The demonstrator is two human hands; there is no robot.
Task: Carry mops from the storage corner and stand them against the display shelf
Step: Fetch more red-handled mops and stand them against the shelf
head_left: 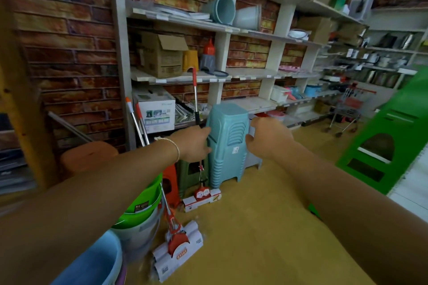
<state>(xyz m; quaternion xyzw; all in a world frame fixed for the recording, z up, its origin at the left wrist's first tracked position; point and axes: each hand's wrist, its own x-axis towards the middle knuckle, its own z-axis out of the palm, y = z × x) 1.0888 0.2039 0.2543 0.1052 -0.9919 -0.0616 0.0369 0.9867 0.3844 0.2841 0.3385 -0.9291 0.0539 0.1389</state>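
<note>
Left hand (193,143) closes its grip round the upright mop (196,99) handle; right hand (269,137) reaches forward beside it, fingers loosely curled, holding nothing.

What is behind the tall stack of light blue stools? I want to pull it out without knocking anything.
Behind the stack of light blue stools the low shelf board shows, and a grey stool at its right. A mop stands at its left, gripped by the left hand. Anything directly behind is hidden.

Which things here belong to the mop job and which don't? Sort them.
Job: upright mop gripped by left hand; two mops leaning by the brick wall; display shelf.
Lying about: blue stool stack, green bucket, cardboard box, shopping cart.
</note>
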